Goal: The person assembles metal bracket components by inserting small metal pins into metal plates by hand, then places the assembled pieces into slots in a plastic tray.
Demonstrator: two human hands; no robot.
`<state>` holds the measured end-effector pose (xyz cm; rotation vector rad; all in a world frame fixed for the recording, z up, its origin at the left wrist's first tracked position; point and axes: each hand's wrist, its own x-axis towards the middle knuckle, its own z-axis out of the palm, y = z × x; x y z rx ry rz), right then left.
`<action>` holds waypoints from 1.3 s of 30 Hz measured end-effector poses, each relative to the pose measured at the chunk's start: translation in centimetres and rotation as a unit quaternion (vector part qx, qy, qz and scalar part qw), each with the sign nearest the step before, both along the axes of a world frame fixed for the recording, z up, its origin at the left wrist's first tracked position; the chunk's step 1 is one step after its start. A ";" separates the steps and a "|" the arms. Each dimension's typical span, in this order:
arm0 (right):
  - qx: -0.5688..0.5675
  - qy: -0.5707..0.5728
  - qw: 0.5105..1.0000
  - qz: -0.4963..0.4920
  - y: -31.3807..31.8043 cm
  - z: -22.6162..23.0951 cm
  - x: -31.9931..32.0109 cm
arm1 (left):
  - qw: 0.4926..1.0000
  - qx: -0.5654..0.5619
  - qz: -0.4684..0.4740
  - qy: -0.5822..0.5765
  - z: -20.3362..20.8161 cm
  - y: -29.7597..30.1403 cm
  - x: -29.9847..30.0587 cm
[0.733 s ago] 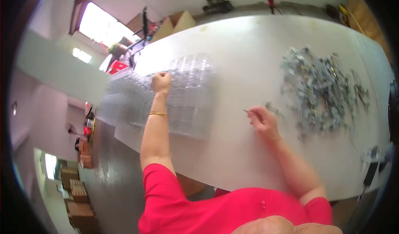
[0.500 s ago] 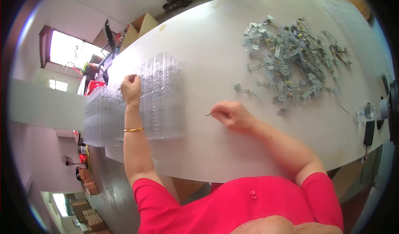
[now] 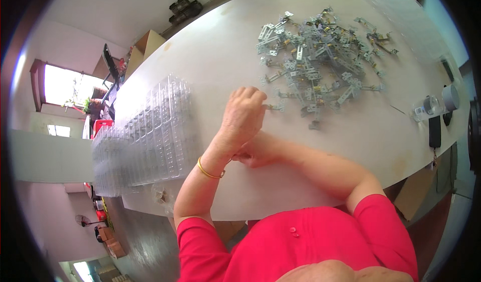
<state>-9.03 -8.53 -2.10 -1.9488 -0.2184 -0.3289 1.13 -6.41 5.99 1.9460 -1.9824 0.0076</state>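
My left hand (image 3: pixel 243 114), with a gold bangle at the wrist, reaches across my right one. Its fingers are bent down and closed over the near end of a small metal bracket (image 3: pixel 275 106) at the left edge of the heap; the fingertips are hidden. My right hand (image 3: pixel 254 152) is closed low over the table, partly behind the left wrist. A thin dark rod (image 3: pixel 232 160) just shows at its fingertips. The heap of metal brackets (image 3: pixel 320 64), silvery with brass-coloured bits, lies beyond both hands.
Stacked clear plastic trays (image 3: pixel 150 131) stand on the left of the white table (image 3: pixel 215 51). A small plastic bag (image 3: pixel 161 196) lies at the near left edge. On the right are a clear bottle (image 3: pixel 426 107), a black key case (image 3: pixel 435 131) and a thin rod (image 3: pixel 398 109).
My left hand has left the trays and crossed right to the edge of the bracket heap. My right hand is drawn nearer to me, under the left wrist. The view has shifted.
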 end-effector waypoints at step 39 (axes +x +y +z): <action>0.349 0.023 0.887 -0.300 -3.1 1.2 -4.0 | 0.761 -0.077 0.224 0.604 -6.1 4.8 0.3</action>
